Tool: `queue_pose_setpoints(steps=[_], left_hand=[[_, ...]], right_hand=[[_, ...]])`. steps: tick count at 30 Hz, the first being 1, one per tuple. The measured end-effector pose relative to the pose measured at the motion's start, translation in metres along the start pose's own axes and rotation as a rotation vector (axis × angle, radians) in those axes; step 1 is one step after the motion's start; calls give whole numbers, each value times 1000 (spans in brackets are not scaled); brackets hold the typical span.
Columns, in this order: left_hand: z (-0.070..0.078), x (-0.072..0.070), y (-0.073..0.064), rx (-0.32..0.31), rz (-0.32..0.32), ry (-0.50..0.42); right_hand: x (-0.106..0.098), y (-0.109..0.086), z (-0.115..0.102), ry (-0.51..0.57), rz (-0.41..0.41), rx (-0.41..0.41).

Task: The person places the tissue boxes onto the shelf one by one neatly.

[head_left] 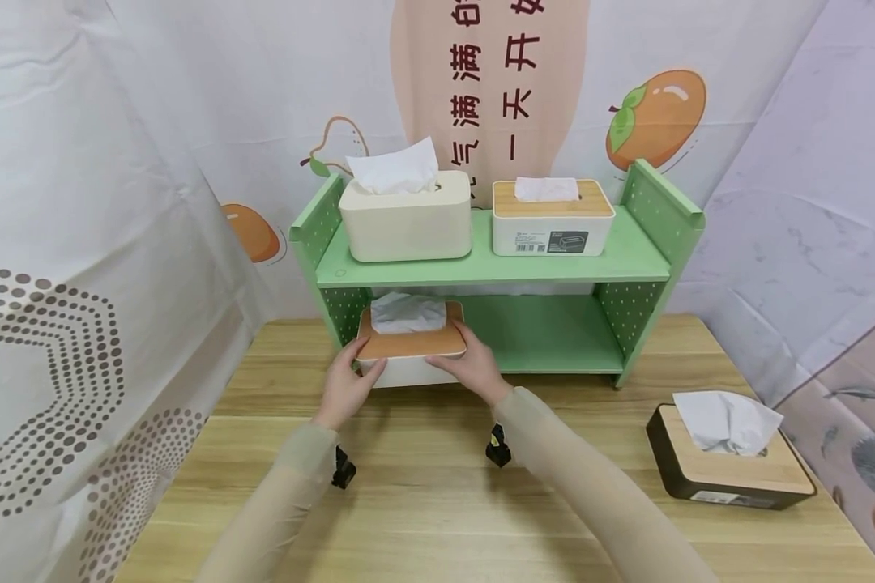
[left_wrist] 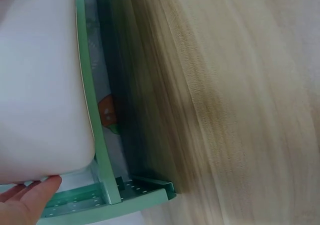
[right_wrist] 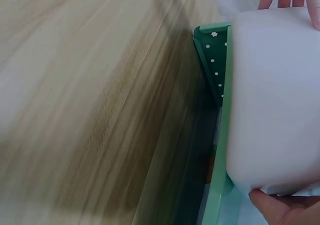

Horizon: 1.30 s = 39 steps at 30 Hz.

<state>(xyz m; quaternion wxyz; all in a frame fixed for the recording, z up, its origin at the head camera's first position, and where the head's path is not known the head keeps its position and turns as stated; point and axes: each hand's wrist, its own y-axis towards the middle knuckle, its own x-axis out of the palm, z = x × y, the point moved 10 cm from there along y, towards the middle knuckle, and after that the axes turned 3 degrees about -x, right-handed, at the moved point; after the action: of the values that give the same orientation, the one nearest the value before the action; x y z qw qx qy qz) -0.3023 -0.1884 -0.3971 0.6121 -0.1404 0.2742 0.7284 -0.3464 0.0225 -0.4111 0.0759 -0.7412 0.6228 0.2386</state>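
Observation:
Both hands hold a white tissue box with a wood-coloured lid and a tissue sticking up, at the left end of the green rack's lower shelf. My left hand grips its left end, thumb across the front. At the right end my right hand grips it the same way. In the left wrist view the box's smooth white side lies close against the green shelf edge. The right wrist view shows the fingers of my right hand at one end of the box.
On the upper shelf stand a cream tissue box and a white one with a wooden lid. A black tissue box with a wooden lid lies on the wooden table at right. Green side panels bound the rack.

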Motion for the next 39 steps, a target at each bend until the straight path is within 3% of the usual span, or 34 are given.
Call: queue_pose_setpoints(steps=[14, 18, 23, 28, 31, 35, 39], left_hand=[[2, -1, 6, 28, 35, 54], [5, -3, 3, 18, 29, 60], [22, -9, -5, 105, 52, 130], [45, -11, -27, 328, 105, 334], [52, -6, -44, 435, 119, 473], [49, 8, -60, 476, 74, 607], [43, 22, -70, 484, 31, 717]], right_hand=[[1, 7, 2, -55, -39, 23], [-5, 2, -6, -106, -37, -21], [-16, -14, -29, -241, -50, -148], [-19, -40, -48, -503, -54, -386], [-14, -57, -51, -637, -53, -516], [-9, -74, -48, -739, -43, -621], [-4, -84, -41, -792, -46, -654]])
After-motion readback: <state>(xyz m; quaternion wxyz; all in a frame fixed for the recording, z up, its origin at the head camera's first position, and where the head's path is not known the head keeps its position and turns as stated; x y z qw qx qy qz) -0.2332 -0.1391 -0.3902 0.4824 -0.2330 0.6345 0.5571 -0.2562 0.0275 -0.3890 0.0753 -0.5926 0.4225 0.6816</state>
